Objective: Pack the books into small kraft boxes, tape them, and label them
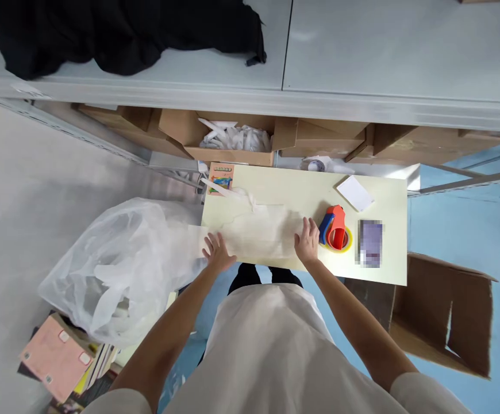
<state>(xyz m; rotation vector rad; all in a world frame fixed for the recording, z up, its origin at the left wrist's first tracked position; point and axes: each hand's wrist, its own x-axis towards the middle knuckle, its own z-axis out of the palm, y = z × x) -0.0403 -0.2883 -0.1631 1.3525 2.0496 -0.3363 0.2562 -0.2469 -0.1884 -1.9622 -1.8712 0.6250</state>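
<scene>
A thin white sheet-like piece, perhaps soft fabric, lies flat on the cream tabletop. A crumpled narrow white strip trails from its upper left. My left hand rests at the table's front edge by the sheet's left end, fingers spread and gripping nothing. At the opposite end, my right hand lies with fingers stretched out along the sheet's right edge. Just right of that hand sits a red and blue tape dispenser with a yellow-rimmed roll.
A full translucent plastic bag bulges left of the table. Behind stands an open carton of white pieces under a grey shelf. A white box and a blurred purple item lie right; an open carton is below.
</scene>
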